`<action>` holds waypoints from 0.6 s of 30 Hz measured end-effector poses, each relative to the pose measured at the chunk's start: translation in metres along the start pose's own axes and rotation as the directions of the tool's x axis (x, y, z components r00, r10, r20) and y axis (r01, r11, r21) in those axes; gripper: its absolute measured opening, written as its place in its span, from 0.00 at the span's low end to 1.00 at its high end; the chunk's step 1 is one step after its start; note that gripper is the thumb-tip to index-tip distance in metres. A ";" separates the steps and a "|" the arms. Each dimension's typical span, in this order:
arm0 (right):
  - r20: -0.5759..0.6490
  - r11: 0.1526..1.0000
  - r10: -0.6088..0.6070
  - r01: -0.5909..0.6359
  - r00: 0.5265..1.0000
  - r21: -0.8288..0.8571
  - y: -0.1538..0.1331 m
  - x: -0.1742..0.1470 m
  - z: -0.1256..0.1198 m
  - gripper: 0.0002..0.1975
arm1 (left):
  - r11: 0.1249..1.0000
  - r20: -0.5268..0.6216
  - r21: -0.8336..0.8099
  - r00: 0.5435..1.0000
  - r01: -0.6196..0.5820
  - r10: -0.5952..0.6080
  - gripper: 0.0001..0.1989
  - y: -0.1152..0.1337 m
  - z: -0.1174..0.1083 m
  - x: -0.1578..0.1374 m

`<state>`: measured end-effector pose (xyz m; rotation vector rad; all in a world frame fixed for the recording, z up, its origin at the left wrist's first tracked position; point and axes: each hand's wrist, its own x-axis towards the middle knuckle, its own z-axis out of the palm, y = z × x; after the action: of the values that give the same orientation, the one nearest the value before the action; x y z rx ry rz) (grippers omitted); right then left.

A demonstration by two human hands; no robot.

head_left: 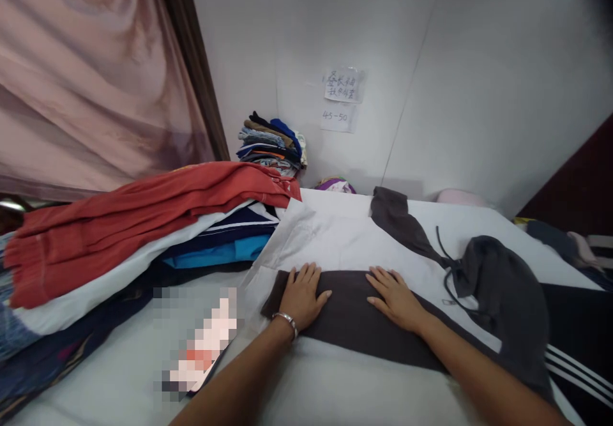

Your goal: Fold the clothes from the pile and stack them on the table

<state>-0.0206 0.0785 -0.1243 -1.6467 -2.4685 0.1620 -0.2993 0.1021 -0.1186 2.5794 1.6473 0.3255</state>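
Note:
A white and dark grey hooded sweatshirt (330, 241) lies spread on the table, its hood (507, 285) with black drawstrings to the right. One dark sleeve (354, 308) is laid across the near side of the body; the other sleeve (397, 212) stretches away at the far side. My left hand (302, 295) rests flat near the cuff end of the near sleeve, fingers extended, a silver bracelet on the wrist. Farther right, my right hand (395, 298) presses flat on the same sleeve with its fingers spread. Neither hand grips the cloth.
To the left lies a heap of clothes topped by a red garment (143, 205). A blurred-out flat object (201, 349) is on the table by my left forearm. Folded clothes (271, 145) are stacked against the wall. A black garment with white stripes (575, 343) lies at right.

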 end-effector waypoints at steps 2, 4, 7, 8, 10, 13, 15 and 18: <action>0.040 0.997 0.007 -0.010 0.999 0.077 0.002 -0.002 0.001 0.29 | 1.000 0.008 0.017 1.000 0.002 -0.002 0.29 0.000 0.000 0.001; 0.035 0.984 0.030 -0.035 0.999 0.175 0.009 0.002 0.000 0.29 | 0.999 0.012 0.036 1.000 -0.002 0.001 0.28 -0.001 0.000 0.002; -0.106 0.951 0.116 -0.080 0.987 0.298 0.035 0.019 -0.011 0.28 | 0.999 0.011 0.049 1.000 -0.012 0.011 0.28 -0.002 0.000 0.004; -0.176 0.940 0.168 -0.104 0.970 0.324 0.048 0.027 -0.018 0.27 | 0.999 0.011 0.050 1.000 -0.013 0.012 0.28 -0.002 0.000 0.004; -0.283 0.908 0.318 -0.205 0.905 0.366 0.076 0.047 -0.034 0.24 | 0.999 0.013 0.053 1.000 -0.009 0.008 0.28 -0.002 0.000 0.004; -0.323 0.808 0.568 -0.441 0.757 0.390 0.120 0.076 -0.060 0.22 | 0.998 0.018 0.067 1.000 -0.006 0.005 0.28 -0.002 -0.001 0.004; -0.313 0.747 0.657 -0.540 0.686 0.387 0.147 0.092 -0.073 0.22 | 0.997 0.020 0.078 1.000 -0.010 0.008 0.29 -0.002 -0.001 0.004; -0.257 0.654 0.755 -0.656 0.604 0.377 0.179 0.111 -0.081 0.24 | 0.996 0.029 0.090 1.000 -0.007 0.004 0.29 -0.002 -0.001 0.004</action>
<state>0.1156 0.2494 -0.0691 -2.1892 -1.3120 0.1955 -0.2997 0.1064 -0.1171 2.6399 1.6829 0.2178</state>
